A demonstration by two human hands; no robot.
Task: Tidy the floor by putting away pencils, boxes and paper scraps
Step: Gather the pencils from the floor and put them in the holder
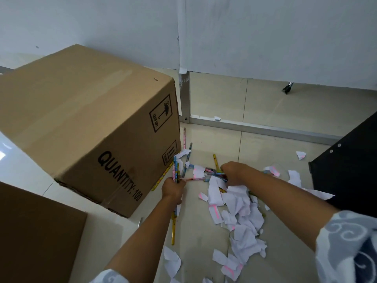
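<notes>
Pencils [212, 173] lie scattered on the tiled floor [265, 144] among torn paper scraps [242, 213], just beside the lower corner of the large cardboard box [85, 123] marked QUANTITY: 100; the step in hand appears to be gathering them into one bundle. The left hand [173, 188] is closed around a bundle of several pencils [175, 170], held roughly upright with the tips pointing away from the person and one yellow pencil [173, 229] trailing below the fist. The right hand [234, 173] is palm down, fingers curled onto the cluster of pencils on the floor; whether it has already closed on any of them cannot be told, because the back of the hand hides the fingertips. Both forearms are extended forward and down, the right crossing above the densest scraps. To do this step well, pinch each pencil near its middle so that it lifts level, shake off any paper riding on it, and pass it into the left hand with all the tips facing one way. Keep the left grip firm but not crushing, since a loose bundle is likely to fan out and drop. Two single pencils [184, 133] lie farther off, near the metal frame rail [265, 127], and should be collected before the scraps are taken up.
</notes>
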